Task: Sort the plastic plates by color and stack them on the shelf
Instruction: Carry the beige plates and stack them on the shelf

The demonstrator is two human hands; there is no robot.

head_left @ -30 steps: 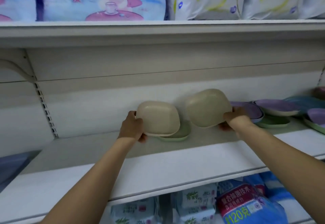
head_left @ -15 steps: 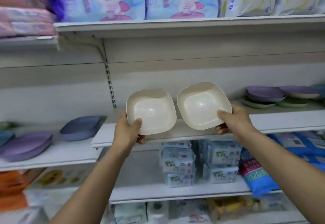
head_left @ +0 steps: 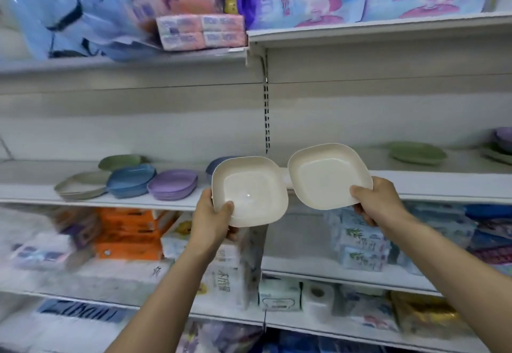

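In front of the shelf (head_left: 443, 183), we hold two plates side by side, hollows facing us. Left hand (head_left: 213, 214) grips the left cream plate (head_left: 249, 189) at its lower-left corner, thumb inside. Right hand (head_left: 379, 200) grips the right cream plate (head_left: 329, 175) at its lower-right edge. Rims nearly touch between our hands. Left of the left hand: purple stack (head_left: 173, 185), blue stack (head_left: 130, 181). Above-right of the right hand: green plate (head_left: 418, 153).

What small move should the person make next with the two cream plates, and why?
Probably carry both leftward to the beige-looking stack, blurred, beside the blue stack. The left hand grips the left cream plate, the right hand the right cream plate; that stack looks closest in color.
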